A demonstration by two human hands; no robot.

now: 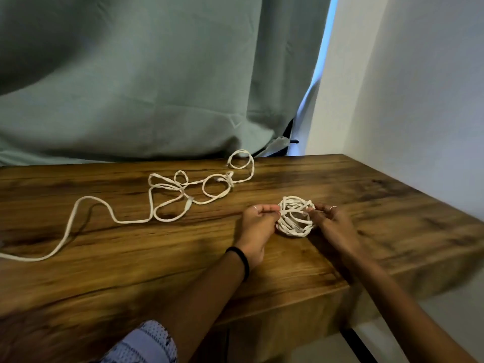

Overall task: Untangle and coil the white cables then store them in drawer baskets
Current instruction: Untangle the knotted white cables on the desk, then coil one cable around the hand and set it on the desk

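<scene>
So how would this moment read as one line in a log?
left hand: grips cable bundle | right hand: pinches bundle | loose cable: tangled on table

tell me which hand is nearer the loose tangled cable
Left. The left hand grips the coiled bundle on the side facing the loose cable; the right hand grips its far side.

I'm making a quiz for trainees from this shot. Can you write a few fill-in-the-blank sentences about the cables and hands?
1. Both hands hold the ____ bundle of white cable.
2. The loose cable lies to the ____ of the left hand.
3. The right hand wears a ____ on one finger.
4. The table is made of ____.

Missing words: coiled; left; ring; wood
</scene>
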